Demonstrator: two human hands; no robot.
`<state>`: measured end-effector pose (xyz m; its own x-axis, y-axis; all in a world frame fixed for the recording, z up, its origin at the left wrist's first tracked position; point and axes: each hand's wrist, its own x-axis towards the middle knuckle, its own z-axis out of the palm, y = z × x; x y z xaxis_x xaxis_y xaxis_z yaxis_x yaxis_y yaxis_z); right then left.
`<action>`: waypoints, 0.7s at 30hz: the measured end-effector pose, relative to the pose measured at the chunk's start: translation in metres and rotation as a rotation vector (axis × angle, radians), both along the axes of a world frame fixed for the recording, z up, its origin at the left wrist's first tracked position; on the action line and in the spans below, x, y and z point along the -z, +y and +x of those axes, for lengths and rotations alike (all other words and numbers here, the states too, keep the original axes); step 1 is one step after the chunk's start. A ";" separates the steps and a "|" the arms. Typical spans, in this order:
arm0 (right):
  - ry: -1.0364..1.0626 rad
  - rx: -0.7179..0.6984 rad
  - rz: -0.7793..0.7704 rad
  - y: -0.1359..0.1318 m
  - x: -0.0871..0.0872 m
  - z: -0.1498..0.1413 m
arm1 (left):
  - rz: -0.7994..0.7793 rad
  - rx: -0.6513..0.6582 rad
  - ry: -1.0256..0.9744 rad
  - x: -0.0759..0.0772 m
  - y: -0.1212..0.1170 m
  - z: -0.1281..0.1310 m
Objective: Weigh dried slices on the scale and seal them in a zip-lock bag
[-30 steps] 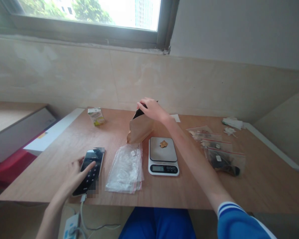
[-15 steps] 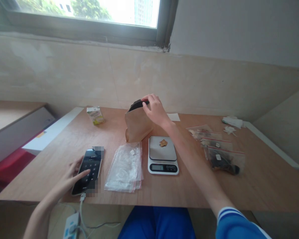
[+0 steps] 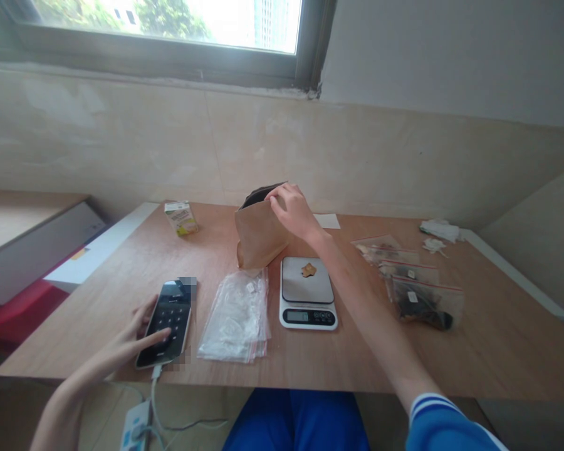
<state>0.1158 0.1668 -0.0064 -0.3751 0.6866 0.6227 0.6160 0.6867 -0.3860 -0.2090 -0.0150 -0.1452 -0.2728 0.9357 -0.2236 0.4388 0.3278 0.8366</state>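
My left hand (image 3: 143,335) wraps round the left side of a smartphone (image 3: 169,319), its thumb lying on the keypad screen. The phone rests on the table with a white cable plugged into its lower end. With thumb and fingers closed, my right hand (image 3: 291,210) pinches the upper rim of a brown paper bag (image 3: 262,235). Dark material shows at the bag's mouth; what lies deeper inside is hidden. Just in front of the bag is a white kitchen scale (image 3: 309,316), bearing a small brown star-shaped piece (image 3: 309,270). Its display digits are too small to read.
Flat clear zip bags (image 3: 235,319) lie between phone and scale. Several filled zip bags (image 3: 427,304) lie at the right, beyond my right forearm. A small drink carton (image 3: 182,218) stands back left; crumpled white tissue (image 3: 439,230) is back right. A power strip (image 3: 135,426) sits below the table edge.
My right fingers have shifted slightly on the paper bag's rim, and the bag's mouth has changed shape a little. My left thumb has moved slightly down the phone screen.
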 end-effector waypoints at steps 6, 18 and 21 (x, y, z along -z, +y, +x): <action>-0.031 -0.019 -0.012 -0.004 -0.007 0.004 | -0.052 0.031 -0.047 0.003 0.004 -0.004; -0.398 -0.063 -0.333 -0.027 -0.037 0.015 | 0.235 0.101 0.389 -0.022 0.040 0.045; -0.591 -0.160 -0.530 -0.021 -0.037 0.020 | 0.325 0.361 0.327 -0.031 0.056 0.088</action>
<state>0.1354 0.1457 0.0308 -0.6592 0.7450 -0.1022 0.7297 0.6009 -0.3264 -0.1215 0.0410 -0.1146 0.0694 0.9887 0.1326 0.7277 -0.1411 0.6713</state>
